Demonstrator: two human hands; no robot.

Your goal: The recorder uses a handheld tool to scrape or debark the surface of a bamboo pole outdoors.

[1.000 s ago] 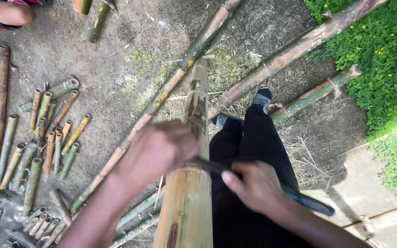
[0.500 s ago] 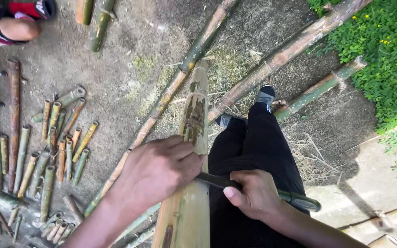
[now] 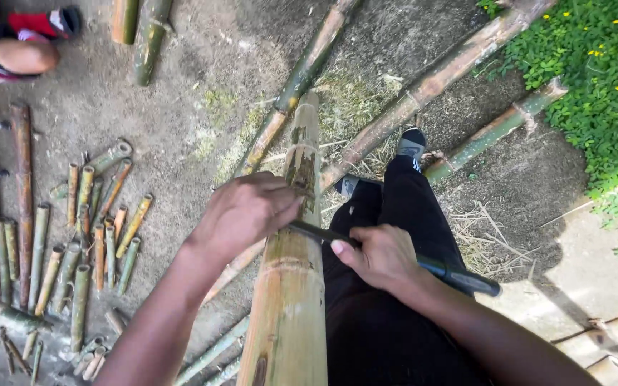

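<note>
Since a second ago the left hand [image 3: 248, 211] has slid from the pole's 12 o'clock end toward the body, curled over the blade's back; right hand [image 3: 380, 256] stays closed on the dark knife [image 3: 423, 263] handle; the thick bamboo pole [image 3: 291, 286] slants across the lap; short cut bamboo pieces [image 3: 87, 236] lie at 9 o'clock.

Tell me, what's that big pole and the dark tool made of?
The big pole looks like bamboo: yellow-green, ringed joints, scraped patches. The dark tool in the right hand seems a metal blade with a black handle, perhaps plastic.
</note>
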